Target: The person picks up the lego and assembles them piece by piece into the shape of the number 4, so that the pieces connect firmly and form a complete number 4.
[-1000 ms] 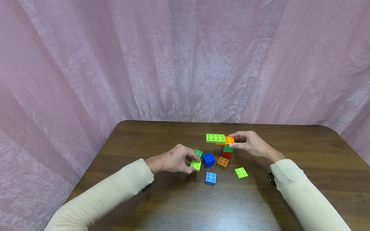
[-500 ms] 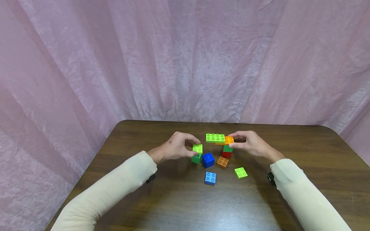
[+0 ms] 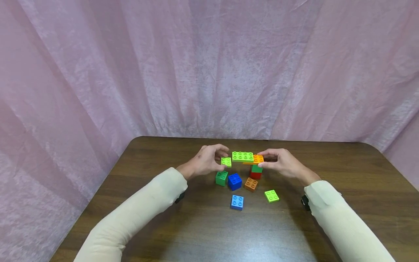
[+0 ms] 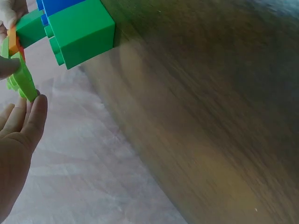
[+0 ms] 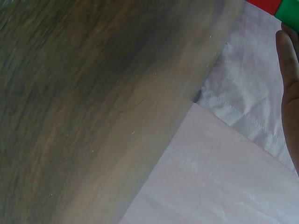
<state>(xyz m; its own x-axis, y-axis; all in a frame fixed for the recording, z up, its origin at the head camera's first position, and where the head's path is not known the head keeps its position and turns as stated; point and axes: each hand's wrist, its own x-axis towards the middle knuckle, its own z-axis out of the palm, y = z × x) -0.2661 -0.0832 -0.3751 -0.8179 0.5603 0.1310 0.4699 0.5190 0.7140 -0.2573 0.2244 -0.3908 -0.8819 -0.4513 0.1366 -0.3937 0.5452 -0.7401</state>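
My left hand [image 3: 208, 160] pinches a small lime square plate brick [image 3: 226, 162] between thumb and fingers, raised above the table. Just to its right is a long lime brick [image 3: 242, 157], which sits on an orange brick [image 3: 258, 159] and juts out leftward. Below the orange one are a green brick [image 3: 256, 168] and a red brick [image 3: 255, 175], forming a tower. My right hand [image 3: 284, 163] grips the orange brick from the right side. In the left wrist view the lime plate [image 4: 24, 80] shows edge-on between thumb and fingertips.
Under the left hand stands a green brick [image 3: 221, 178], beside a dark blue brick [image 3: 235, 181]. A brown-orange brick [image 3: 251, 184] lies in front of the tower. Nearer are a light blue brick [image 3: 237, 202] and another lime plate [image 3: 271, 196]. A pink curtain [image 3: 209, 72] hangs behind the table.
My left hand has lifted the small lime plate off the table and carried it away from me and rightward, beside the long lime brick. The right hand keeps its grip on the tower.
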